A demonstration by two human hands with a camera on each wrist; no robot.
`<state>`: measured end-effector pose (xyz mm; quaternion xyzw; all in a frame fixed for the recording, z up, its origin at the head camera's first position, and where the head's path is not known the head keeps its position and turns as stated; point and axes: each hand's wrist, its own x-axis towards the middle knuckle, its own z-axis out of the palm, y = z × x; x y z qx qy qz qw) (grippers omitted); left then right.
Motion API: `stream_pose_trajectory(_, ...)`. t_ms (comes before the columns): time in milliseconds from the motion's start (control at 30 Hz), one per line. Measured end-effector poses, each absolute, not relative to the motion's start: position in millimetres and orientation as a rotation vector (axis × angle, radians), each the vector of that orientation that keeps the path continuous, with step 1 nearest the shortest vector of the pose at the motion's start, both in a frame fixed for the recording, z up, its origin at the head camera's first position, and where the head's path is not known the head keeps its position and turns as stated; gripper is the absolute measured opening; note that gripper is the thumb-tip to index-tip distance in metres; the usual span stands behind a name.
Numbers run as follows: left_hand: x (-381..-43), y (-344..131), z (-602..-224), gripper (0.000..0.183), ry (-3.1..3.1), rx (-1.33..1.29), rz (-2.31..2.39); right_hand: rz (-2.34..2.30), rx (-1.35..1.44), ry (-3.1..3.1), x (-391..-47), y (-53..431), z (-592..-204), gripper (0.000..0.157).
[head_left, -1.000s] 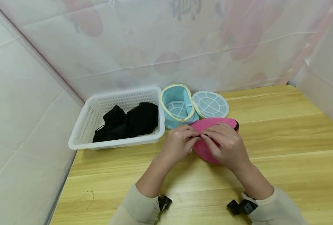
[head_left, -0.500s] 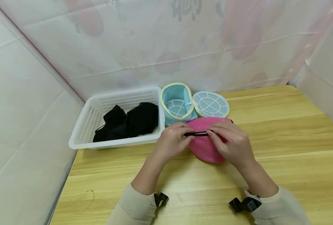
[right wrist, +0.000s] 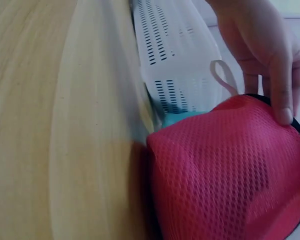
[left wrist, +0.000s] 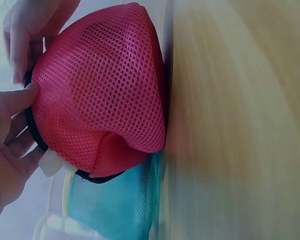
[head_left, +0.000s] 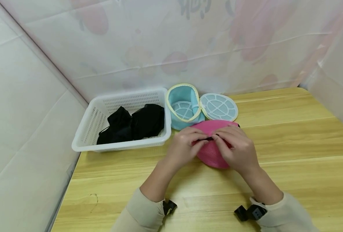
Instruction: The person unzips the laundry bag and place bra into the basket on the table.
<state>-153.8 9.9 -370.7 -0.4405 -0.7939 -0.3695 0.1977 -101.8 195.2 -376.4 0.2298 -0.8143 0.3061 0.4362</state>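
Both hands are at a pink mesh laundry bag (head_left: 215,156), which stands on the table and bulges in the wrist views. My left hand (head_left: 184,145) pinches the bag's black zipper edge (head_left: 207,139) between thumb and fingers. Close beside it, my right hand (head_left: 236,148) pinches the same edge. In the left wrist view the black edge runs down past the left hand (left wrist: 7,135) to a pale tab (left wrist: 50,162). From the right wrist view, a light loop (right wrist: 225,77) sticks out near the left thumb. The bag's far side is partly hidden by the hands.
A white perforated basket (head_left: 122,147) with black clothing (head_left: 146,120) stands at the left. Right of it is a light-blue mesh bag (head_left: 186,124) with yellow trim, its round lid (head_left: 219,107) folded out. A printed curtain hangs behind the wooden table (head_left: 299,138).
Half a second ago the left hand had shifted left, baring more black edge between the hands. It has since come back right, so a shorter stretch shows. Both hands keep their pinch.
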Motion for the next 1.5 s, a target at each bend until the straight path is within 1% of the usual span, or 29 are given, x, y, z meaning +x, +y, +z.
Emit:
stream_pose_trajectory(100, -158.6, 4.6, -370.4, 0.011, -2.249, -1.193, -1.102, 0.804, 0.505, -2.007, -102.1, 200.1, -372.6, 0.013)
stream_pose_trajectory(167, -161.4, 0.2, -370.1, 0.01, -2.263, -1.164, -1.145, 0.81, 0.456, -2.006, -102.6, 203.2, -371.1, 0.01)
stream_pose_trajectory(333, -164.4, -6.9, -367.5, 0.01, -2.307, -1.143, -1.181, 0.836, 0.433, -2.026, -104.7, 207.4, -371.2, 0.01)
stream_pose_trajectory(467, -160.2, -4.2, -363.3, 0.016, -2.316, -1.185, -1.104, 0.834, 0.47, -2.012, -104.9, 206.1, -371.1, 0.01)
stream_pose_trajectory(567, -154.5, 2.3, -360.7, 0.021, -2.273, -1.228, -1.009, 0.798, 0.531, -1.987, -104.0, 200.3, -370.1, 0.021)
stream_pose_trajectory(667, -148.9, 9.8, -359.4, 0.021, -2.218, -1.242, -0.941, 0.747, 0.58, -1.961, -102.6, 192.4, -369.1, 0.032)
stream_pose_trajectory(733, -147.8, 13.2, -360.6, 0.019, -2.187, -1.234, -0.941, 0.737, 0.587, -1.949, -101.9, 189.2, -368.2, 0.034)
stream_pose_trajectory(900, -152.3, 13.8, -364.6, 0.015, -2.1, -1.224, -1.072, 0.77, 0.544, -1.948, -101.7, 189.9, -365.8, 0.031)
stream_pose_trajectory(1067, -158.3, 7.3, -365.8, 0.014, -2.101, -1.173, -1.188, 0.805, 0.439, -1.943, -102.6, 197.5, -361.1, 0.014)
stream_pose_trajectory(1133, -160.4, 4.4, -365.9, 0.013, -2.118, -1.147, -1.225, 0.816, 0.395, -1.942, -102.8, 201.5, -359.1, 0.011)
stream_pose_trajectory(1267, -164.0, -0.1, -367.4, 0.012, -2.171, -1.115, -1.251, 0.823, 0.35, -1.93, -104.8, 207.4, -359.2, 0.012)
stream_pose_trajectory(1400, -164.7, -1.0, -368.6, 0.01, -2.232, -1.101, -1.25, 0.829, 0.381, -1.896, -107.9, 209.3, -363.2, 0.012)
stream_pose_trajectory(1433, -164.1, -0.4, -368.6, 0.011, -2.247, -1.099, -1.236, 0.825, 0.399, -1.888, -108.7, 208.8, -364.5, 0.011)
stream_pose_trajectory(1500, -162.1, 1.8, -368.5, 0.015, -2.268, -1.109, -1.191, 0.795, 0.442, -1.883, -109.7, 206.4, -367.0, 0.016)
